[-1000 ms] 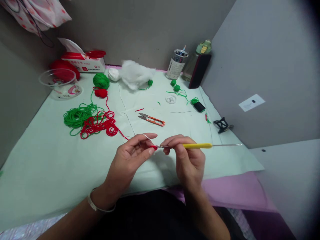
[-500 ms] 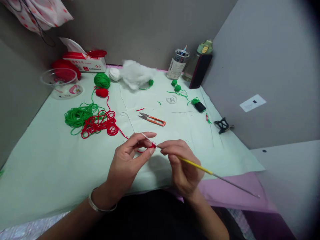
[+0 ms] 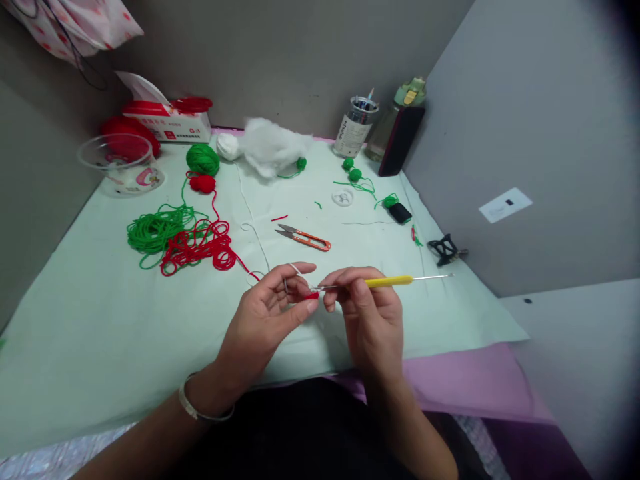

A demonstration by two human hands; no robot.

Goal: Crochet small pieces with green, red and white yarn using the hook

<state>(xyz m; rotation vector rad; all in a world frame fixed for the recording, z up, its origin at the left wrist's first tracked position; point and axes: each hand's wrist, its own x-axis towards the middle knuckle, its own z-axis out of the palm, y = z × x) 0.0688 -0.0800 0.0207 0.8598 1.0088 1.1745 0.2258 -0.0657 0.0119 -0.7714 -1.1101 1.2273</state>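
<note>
In the head view, the left hand (image 3: 265, 310) pinches a small red crochet piece (image 3: 311, 296) between thumb and fingers, while the right hand (image 3: 373, 310) closes around a yellow-handled crochet hook (image 3: 390, 281), held nearly level. The piece shows white along its upper edge and sits between the hands, above the table's near side; white yarn (image 3: 295, 268) crosses the left index finger. A creased pale green tablecloth (image 3: 125, 333) bears orange thread snips (image 3: 303, 237) and tangled red yarn (image 3: 195, 252), with a grey wall (image 3: 280, 60) behind. Fingers partly cover the piece, its stitches are too small to read, and the upper-left corner cuts off a spotted cloth (image 3: 95, 27).
</note>
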